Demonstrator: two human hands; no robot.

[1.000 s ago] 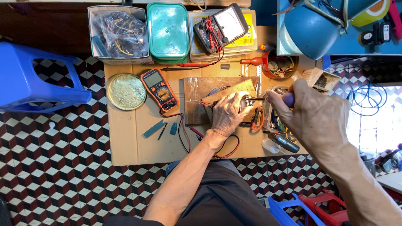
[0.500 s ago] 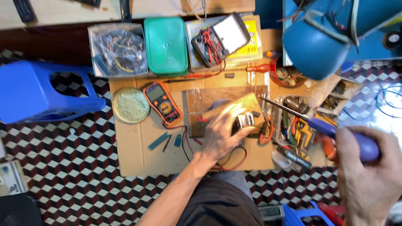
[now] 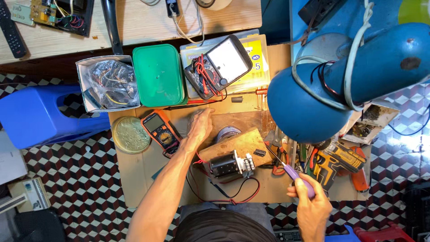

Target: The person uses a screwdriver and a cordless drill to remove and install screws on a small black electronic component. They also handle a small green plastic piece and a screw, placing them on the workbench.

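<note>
On the small wooden worktable (image 3: 134,179), the left hand (image 3: 200,125) lies flat and unclenched, holding nothing, fingers pointing to the far edge, just right of the orange multimeter (image 3: 161,131). Near the right edge, the right hand (image 3: 309,204) is clenched around a purple-handled screwdriver (image 3: 291,172), its tip aimed toward the wooden block (image 3: 237,145) and the small black motor (image 3: 226,165).

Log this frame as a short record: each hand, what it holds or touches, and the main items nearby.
left hand: left hand flat on the brown cardboard work surface, holding nothing
right hand: right hand gripping a purple-handled screwdriver
centre: small black electric motor with red and black wires
left of hand: orange digital multimeter
behind: green plastic lidded box
</note>
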